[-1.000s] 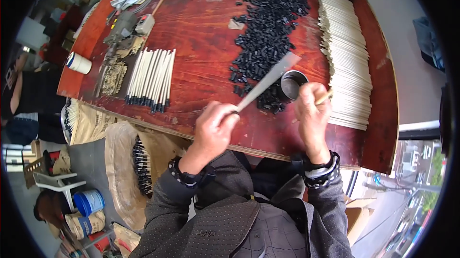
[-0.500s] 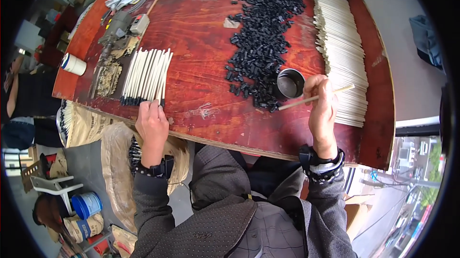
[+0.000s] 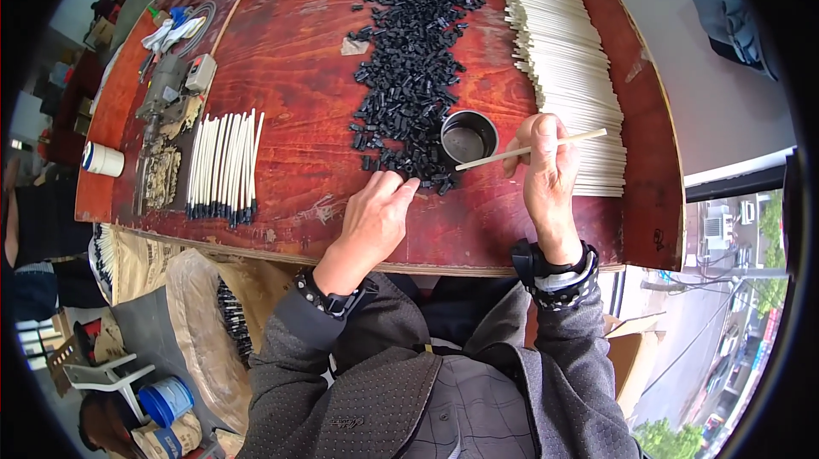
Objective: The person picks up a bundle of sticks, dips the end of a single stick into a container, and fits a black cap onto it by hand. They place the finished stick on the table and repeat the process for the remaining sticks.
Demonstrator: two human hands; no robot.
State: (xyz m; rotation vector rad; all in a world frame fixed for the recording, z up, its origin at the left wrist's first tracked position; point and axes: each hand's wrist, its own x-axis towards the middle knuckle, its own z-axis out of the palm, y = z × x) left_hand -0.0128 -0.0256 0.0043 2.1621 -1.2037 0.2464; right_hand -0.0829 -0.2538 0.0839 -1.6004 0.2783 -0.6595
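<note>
Red table: stick pinched in right hand, tip over cup.

table red-brown | small pieces black | sticks pale cream | cup dark | tipped sticks white, black ends | sleeves grey, dotted

One small round pot, one stick in hand, one tape roll, black pieces and white sticks too many to count.
</note>
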